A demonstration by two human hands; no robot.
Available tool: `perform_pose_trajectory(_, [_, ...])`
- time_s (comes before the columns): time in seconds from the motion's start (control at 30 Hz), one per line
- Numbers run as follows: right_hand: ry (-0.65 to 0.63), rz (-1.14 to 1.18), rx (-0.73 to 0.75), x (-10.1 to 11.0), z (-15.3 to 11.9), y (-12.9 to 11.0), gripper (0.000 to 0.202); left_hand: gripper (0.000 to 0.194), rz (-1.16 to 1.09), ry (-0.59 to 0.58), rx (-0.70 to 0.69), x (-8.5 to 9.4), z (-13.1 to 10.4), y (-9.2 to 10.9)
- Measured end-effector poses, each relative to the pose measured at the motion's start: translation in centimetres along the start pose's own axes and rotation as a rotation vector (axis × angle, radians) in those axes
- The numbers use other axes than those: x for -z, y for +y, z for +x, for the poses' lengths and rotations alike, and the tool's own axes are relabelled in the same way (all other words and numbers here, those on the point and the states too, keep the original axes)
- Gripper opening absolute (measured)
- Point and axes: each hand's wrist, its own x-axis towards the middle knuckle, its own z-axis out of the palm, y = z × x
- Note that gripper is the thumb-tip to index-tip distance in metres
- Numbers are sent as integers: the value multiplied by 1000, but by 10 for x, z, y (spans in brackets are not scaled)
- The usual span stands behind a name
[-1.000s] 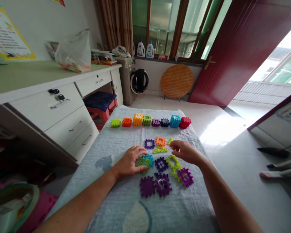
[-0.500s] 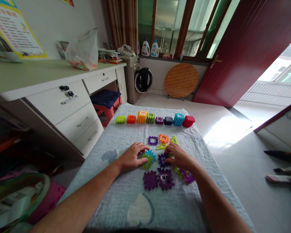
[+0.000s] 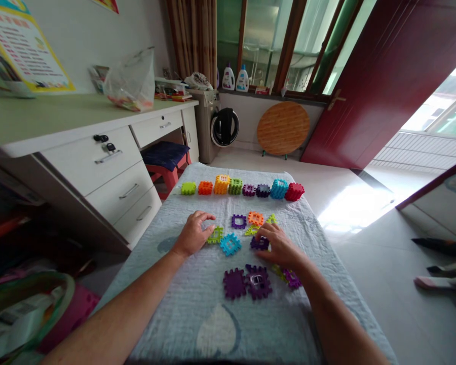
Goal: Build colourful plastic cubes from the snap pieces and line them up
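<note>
Left grip (image 3: 193, 234): thumb and fingers parted; green frame piece (image 3: 220, 234) right at thumb tip, contact unclear. Right grip (image 3: 278, 244): fingers curled down over dark purple piece (image 3: 259, 244), partly hiding it; cannot tell whether pinched. Blue piece (image 3: 230, 244) between grips, flat on cloth-covered tabletop (image 3: 182, 314). Solid purple piece (image 3: 234, 284) nearer person. Row of colored stacks (image 3: 235, 186) beyond.

A single view is recorded, from the wearer's head. The table (image 3: 175, 314) is looked down on from above its near end, facing forward along its length. The left hand (image 3: 193, 234) and right hand (image 3: 276, 244) are framed mid-picture, at close range. The desk (image 3: 72, 111) at left, door (image 3: 365, 76) at right and window (image 3: 266, 45) beyond are also taken in.
</note>
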Motion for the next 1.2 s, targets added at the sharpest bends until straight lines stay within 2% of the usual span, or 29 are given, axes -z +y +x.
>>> perform_pose_trajectory(0.07, [-83, 12, 11, 4, -3, 1, 34, 21, 9, 30, 13, -1, 0, -3])
perform_pose_trajectory(0.13, [-98, 37, 26, 9, -4, 2, 29, 22, 6, 26, 13, -2, 0, -4])
perform_pose_trajectory(0.23, [-18, 45, 27, 16, 3, 0, 13, 21, 2, 15, 2, -3, -1, -4])
perform_pose_trajectory(0.33, [57, -14, 6, 19, 21, -4, 11, 21, -4, 8, -6, -2, -1, -3])
perform_pose_trajectory(0.43, [32, -131, 0, 12, 48, -8, 15, 22, -7, -2, -4, -1, 0, -1])
perform_pose_trajectory(0.57, [-70, -266, -21, -8, 77, -13, 33, 22, -16, -2, 3, 1, -1, 1])
perform_pose_trajectory(0.67, [-98, -313, -38, -18, 87, -13, 26, 22, -31, 0, 2, 1, -1, 1])
perform_pose_trajectory(0.77, [-68, -235, -26, -15, 84, -13, 19, 21, -43, -15, 7, 0, -1, 1])
perform_pose_trajectory(0.9, [21, 25, -91, 0, 67, -13, 27, 21, -58, -45, 19, 1, -1, 2])
perform_pose_trajectory(0.97, [50, 79, -127, 4, 57, -13, 33, 23, -74, -72, 6, 3, 0, 4])
perform_pose_trajectory(1.03, [26, 51, -134, 5, 48, -14, 32, 30, -86, -139, -30, 7, -1, 5])
perform_pose_trajectory(1.2, [25, -160, -110, 3, 34, -13, 23, 65, 1, -354, -117, 16, -1, 9])
